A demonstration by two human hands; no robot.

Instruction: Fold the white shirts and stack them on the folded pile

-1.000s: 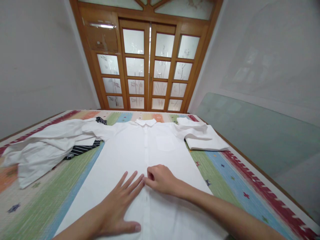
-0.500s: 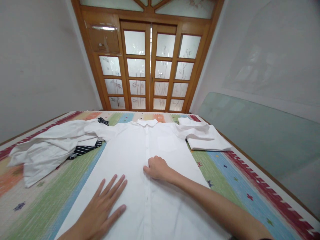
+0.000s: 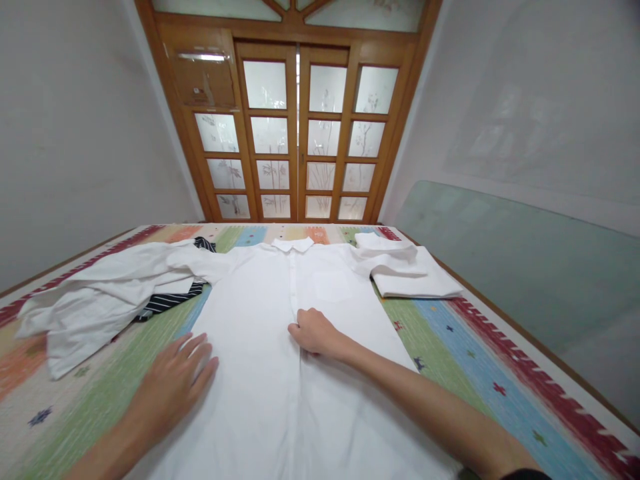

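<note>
A white collared shirt [image 3: 250,313] lies spread front side up, its collar toward the far end and its sleeves out to both sides. My right hand [image 3: 315,331] is closed at the shirt's middle, pinching the button placket, which is pulled up slightly below the fingers. Over the shirt's left edge rests my left hand [image 3: 173,373], fingers apart and a little bent, holding nothing.
A patterned striped cloth [image 3: 440,360] covers the surface beneath. To the left lies a crumpled white garment [image 3: 100,287] with a black striped piece [image 3: 173,301] under it. Folded white cloth [image 3: 420,283] sits at right. Wooden glazed doors [image 3: 300,133] stand beyond.
My left hand has slid left and away from me, from the shirt's front to its left edge. My right hand stays at the placket, almost unmoved.
</note>
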